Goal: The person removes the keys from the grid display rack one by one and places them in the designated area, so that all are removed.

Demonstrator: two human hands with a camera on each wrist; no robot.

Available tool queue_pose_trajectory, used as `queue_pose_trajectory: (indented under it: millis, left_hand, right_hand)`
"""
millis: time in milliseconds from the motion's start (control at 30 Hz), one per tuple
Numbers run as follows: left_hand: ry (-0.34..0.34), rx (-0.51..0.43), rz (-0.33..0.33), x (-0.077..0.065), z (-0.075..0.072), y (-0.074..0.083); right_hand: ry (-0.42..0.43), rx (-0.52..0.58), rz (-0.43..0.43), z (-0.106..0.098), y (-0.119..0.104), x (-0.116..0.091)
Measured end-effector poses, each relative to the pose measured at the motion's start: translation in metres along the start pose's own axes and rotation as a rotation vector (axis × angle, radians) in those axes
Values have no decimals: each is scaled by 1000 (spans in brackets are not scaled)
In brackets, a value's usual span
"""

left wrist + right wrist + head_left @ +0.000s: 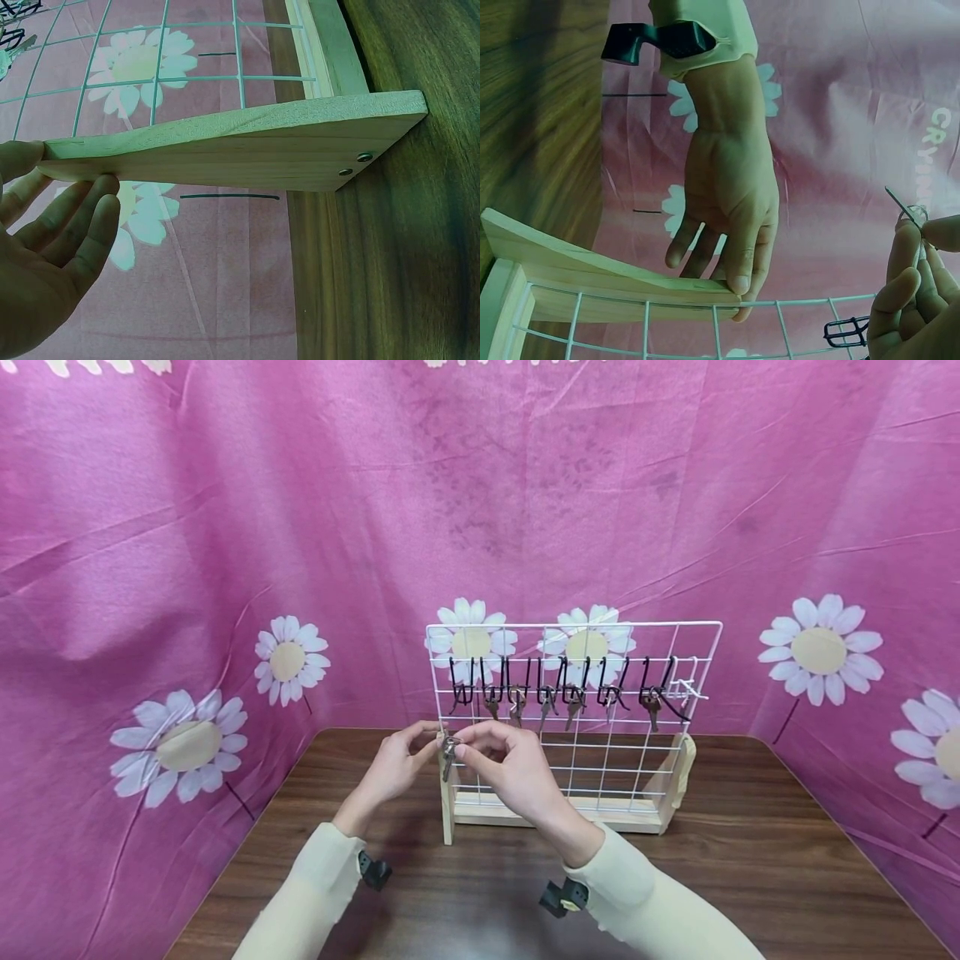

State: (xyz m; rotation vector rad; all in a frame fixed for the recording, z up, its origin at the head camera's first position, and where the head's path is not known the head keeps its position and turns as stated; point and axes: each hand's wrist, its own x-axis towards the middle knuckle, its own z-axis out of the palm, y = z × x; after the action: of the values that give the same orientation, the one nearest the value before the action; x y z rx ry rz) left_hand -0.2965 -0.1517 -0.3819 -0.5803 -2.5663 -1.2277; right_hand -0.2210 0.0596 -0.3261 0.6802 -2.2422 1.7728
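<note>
At the near left end of a white wire grid rack, my left hand (393, 764) pinches the upper end of the wooden side panel (225, 150) between thumb and fingers. My right hand (517, 768) holds a key (447, 762) on a small metal ring (915, 214) between thumb and fingertips, in front of the rack's left edge. The key points downward in the head view. Above that hand, a row of black wire hooks (462, 700) hangs on the grid, and several keys (652, 703) dangle from them. The leftmost hook carries no key.
A white hook (684, 687) sits at the right end of the row. The rack's wooden base (622, 814) stands on a dark wood table (465, 893). Pink cloth (360, 527) with daisies surrounds the table on the back and sides.
</note>
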Motion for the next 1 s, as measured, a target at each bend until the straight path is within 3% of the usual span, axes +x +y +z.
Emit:
queue_pose_trajectory:
  millis: [333, 1000]
  left_hand:
    - [7, -5, -2, 0, 0, 0]
    - [17, -15, -3, 0, 1, 1]
  right_hand:
    - [-71, 1, 103, -4, 10, -3]
    - [-140, -16, 193, -4, 38, -9]
